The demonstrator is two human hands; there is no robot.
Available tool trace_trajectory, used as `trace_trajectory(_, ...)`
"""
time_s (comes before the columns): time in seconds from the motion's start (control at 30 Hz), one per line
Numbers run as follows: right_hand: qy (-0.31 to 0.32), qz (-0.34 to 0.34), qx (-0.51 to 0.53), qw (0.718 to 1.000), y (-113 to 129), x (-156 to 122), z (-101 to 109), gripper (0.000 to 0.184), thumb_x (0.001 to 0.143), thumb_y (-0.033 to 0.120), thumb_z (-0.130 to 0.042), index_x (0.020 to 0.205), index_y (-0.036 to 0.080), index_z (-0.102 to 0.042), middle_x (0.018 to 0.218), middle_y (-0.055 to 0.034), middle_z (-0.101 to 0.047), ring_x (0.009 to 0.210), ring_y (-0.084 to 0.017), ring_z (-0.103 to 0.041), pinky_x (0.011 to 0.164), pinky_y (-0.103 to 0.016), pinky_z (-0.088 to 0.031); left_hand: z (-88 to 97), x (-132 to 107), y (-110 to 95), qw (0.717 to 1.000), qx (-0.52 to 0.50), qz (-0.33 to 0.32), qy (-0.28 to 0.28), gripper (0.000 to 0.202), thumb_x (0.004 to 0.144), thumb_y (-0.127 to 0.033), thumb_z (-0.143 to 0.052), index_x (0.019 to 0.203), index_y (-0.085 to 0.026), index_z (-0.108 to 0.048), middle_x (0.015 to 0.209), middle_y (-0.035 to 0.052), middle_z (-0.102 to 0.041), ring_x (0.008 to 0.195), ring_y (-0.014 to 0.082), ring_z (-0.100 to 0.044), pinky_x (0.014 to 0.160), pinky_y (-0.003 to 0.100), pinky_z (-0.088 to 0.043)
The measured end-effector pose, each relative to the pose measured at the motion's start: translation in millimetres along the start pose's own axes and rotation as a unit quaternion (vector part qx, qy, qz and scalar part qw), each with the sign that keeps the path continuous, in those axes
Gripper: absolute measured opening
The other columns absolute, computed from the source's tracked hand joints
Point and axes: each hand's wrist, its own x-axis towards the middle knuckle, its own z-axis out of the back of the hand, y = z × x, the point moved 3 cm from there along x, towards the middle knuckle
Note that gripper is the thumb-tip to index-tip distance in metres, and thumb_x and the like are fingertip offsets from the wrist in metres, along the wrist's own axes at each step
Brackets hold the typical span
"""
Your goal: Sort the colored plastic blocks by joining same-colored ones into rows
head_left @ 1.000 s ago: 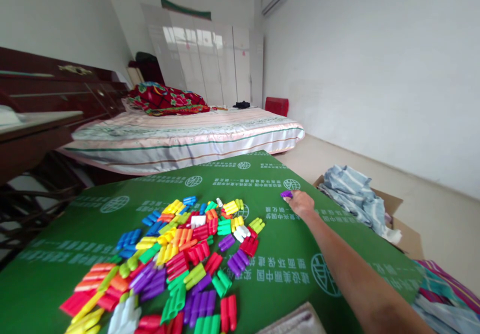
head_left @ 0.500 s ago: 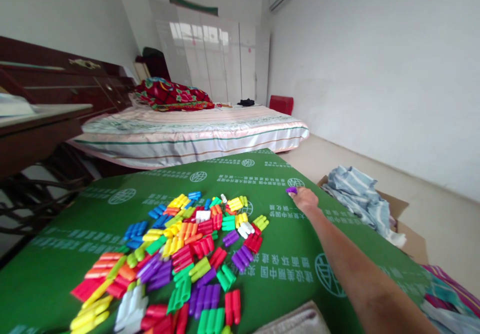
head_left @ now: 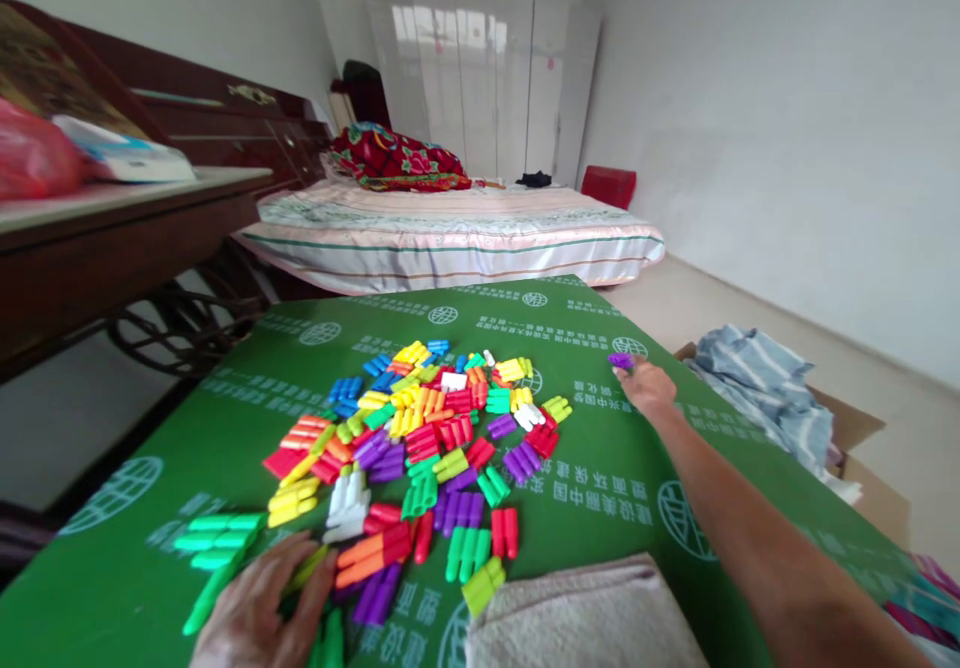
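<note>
My right hand point(head_left: 646, 384) pinches a purple bullet-shaped building block point(head_left: 621, 360) at the right side of the green board point(head_left: 585, 418). At the near left, my left hand point(head_left: 262, 603) curls its thumb and fingers around a yellow-green building block point(head_left: 309, 566), partly hidden by the fingers. Green blocks point(head_left: 221, 538) lie just left of this hand, and an orange and red block point(head_left: 373, 554) lies to its right. Across the middle of the board spreads a loose pile of blocks point(head_left: 420, 423) in red, yellow, blue, green, white, orange and purple.
A folded beige cloth point(head_left: 577, 613) lies at the board's near edge. Off to the right, a cardboard box point(head_left: 874, 493) holds striped blue fabric point(head_left: 757, 388). Behind the board stands a bed point(head_left: 465, 238); a table point(head_left: 225, 188) is at the left.
My left hand has come into view at the near left, around a yellow-green block. My right hand still holds the purple block. The view has shifted left and down.
</note>
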Motion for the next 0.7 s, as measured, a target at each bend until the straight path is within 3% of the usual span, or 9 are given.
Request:
trace_trajectory(0.07,0.002,0.019,-0.004,1.000,3,-12,0,0.046,0.096,0.044,-0.044,0.134,0.020,-0.057,0.114,-0.0150,-0.070,0.106,-0.027,-0.067,0.082,-0.034,-0.051,2.2,-1,-12,0.999,0.010,-0.009,0.030,0.042,0.070,-0.061,-0.055,0.090,-0.026,-0.067,0.108,0.0047,-0.072,0.108,0.0280,-0.063,0.104,0.046,-0.049)
trace_trajectory(0.17,0.011,0.069,-0.004,0.998,17,-40,-2,0.039,0.095,0.040,-0.047,0.126,0.023,-0.064,0.113,-0.0106,-0.072,0.104,-0.024,-0.068,0.080,-0.030,-0.050,7.6,-3,-26,0.999,0.031,-0.020,0.006,0.048,0.075,-0.064,-0.049,0.090,-0.023,-0.069,0.106,0.0084,-0.072,0.105,0.0276,-0.064,0.099,0.044,-0.051)
trace_trajectory(0.27,0.034,0.200,0.022,0.979,49,-84,-3,0.031,0.094,0.036,-0.047,0.114,0.028,-0.070,0.098,-0.0038,-0.076,0.088,-0.020,-0.070,0.071,-0.027,-0.048,9.0,-6,-32,0.998,0.045,-0.050,-0.010,0.052,0.078,-0.066,-0.043,0.088,-0.022,-0.069,0.101,0.0085,-0.072,0.099,0.0266,-0.066,0.091,0.043,-0.054)
trace_trajectory(0.33,0.056,0.309,0.043,0.948,77,-121,-1,0.030,0.094,0.031,-0.047,0.109,0.028,-0.072,0.088,-0.0013,-0.076,0.079,-0.018,-0.069,0.066,-0.027,-0.047,9.1,-7,-34,0.996,0.053,-0.074,-0.022,0.052,0.080,-0.066,-0.042,0.087,-0.022,-0.069,0.100,0.0079,-0.073,0.095,0.0255,-0.067,0.087,0.041,-0.055)
trace_trajectory(0.43,0.070,0.458,0.050,0.885,116,-175,5,0.028,0.092,0.029,-0.049,0.102,0.025,-0.075,0.093,-0.0037,-0.076,0.087,-0.022,-0.069,0.072,-0.029,-0.047,8.8,-9,-35,0.992,0.062,-0.105,-0.035,0.047,0.084,-0.061,-0.043,0.086,-0.021,-0.068,0.098,0.0068,-0.073,0.092,0.0232,-0.067,0.085,0.037,-0.055)
trace_trajectory(0.5,0.091,0.520,0.018,0.849,136,-201,6,0.028,0.091,0.026,-0.049,0.096,0.024,-0.076,0.091,-0.0065,-0.076,0.087,-0.026,-0.069,0.073,-0.033,-0.047,8.3,-10,-35,0.991,0.066,-0.112,-0.043,0.044,0.085,-0.058,-0.044,0.086,-0.021,-0.068,0.097,0.0066,-0.073,0.093,0.0225,-0.067,0.085,0.036,-0.054)
trace_trajectory(0.6,0.102,0.554,-0.035,0.826,155,-220,4,0.033,0.091,0.017,-0.045,0.094,0.024,-0.077,0.088,-0.0108,-0.076,0.085,-0.030,-0.070,0.074,-0.037,-0.047,6.6,-12,-35,0.992,0.063,-0.103,-0.045,0.042,0.086,-0.056,-0.044,0.086,-0.021,-0.067,0.099,0.0066,-0.072,0.093,0.0225,-0.067,0.085,0.037,-0.054)
trace_trajectory(0.7,0.093,0.544,-0.063,0.831,161,-223,1,0.033,0.090,0.014,-0.044,0.101,0.023,-0.075,0.088,-0.0120,-0.076,0.087,-0.029,-0.071,0.077,-0.035,-0.047,4.6,-14,-34,0.993,0.051,-0.093,-0.040,0.041,0.086,-0.055,-0.045,0.087,-0.020,-0.067,0.102,0.0073,-0.072,0.096,0.0228,-0.066,0.088,0.038,-0.053)
